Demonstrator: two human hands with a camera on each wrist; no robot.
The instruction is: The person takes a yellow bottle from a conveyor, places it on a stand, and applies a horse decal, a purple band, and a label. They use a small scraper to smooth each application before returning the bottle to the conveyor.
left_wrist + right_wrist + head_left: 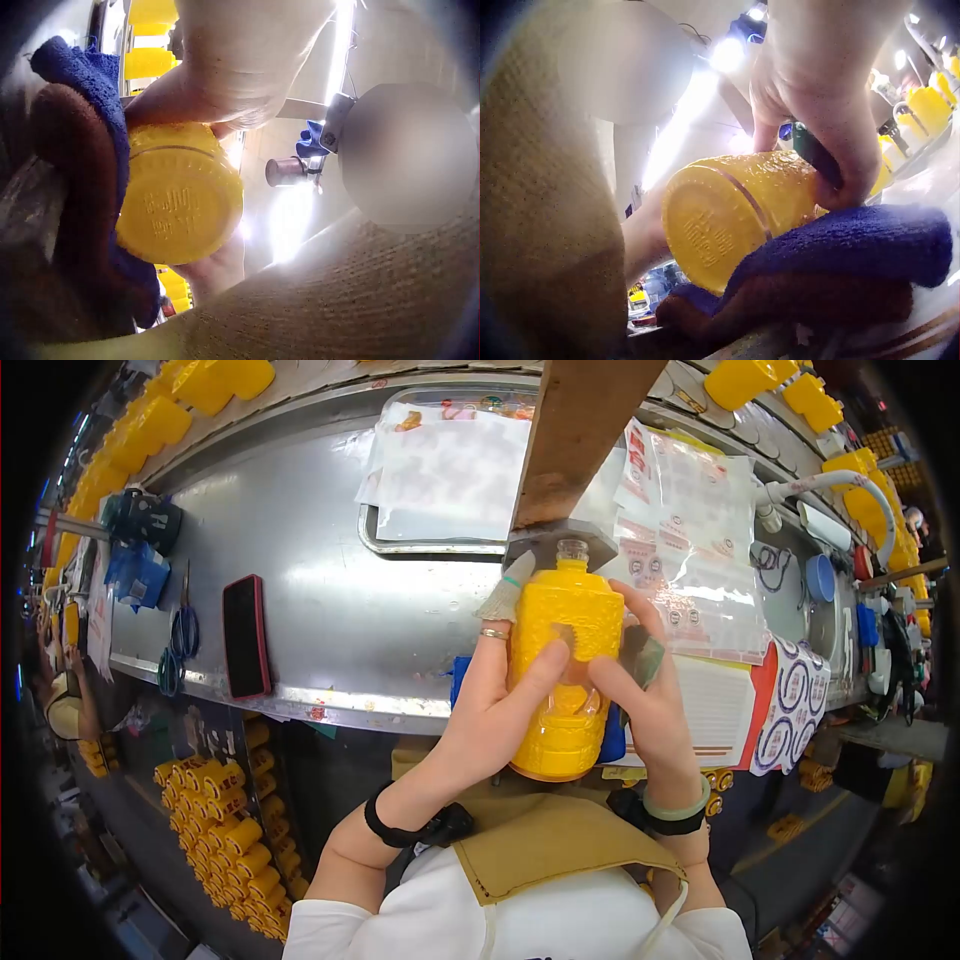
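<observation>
A yellow embossed bottle with a bare clear neck is held between both hands in the head view, its neck pointing away from the body. My left hand grips its left side, thumb laid across the front. On the right side my right hand grips it, with that thumb close to the other over a clear, unpainted patch. Cloth-like wraps cover a finger of each hand. Raised lettering marks the round base in the left wrist view. Beside the bottle, a blue cloth drapes over a rounded brown support in the right wrist view.
A wooden post rises just beyond the bottle. Left on the metal bench lie a phone and blue-handled scissors. A paper-covered tray sits behind; printed plastic sheets lie to the right. Several yellow bottles line the back.
</observation>
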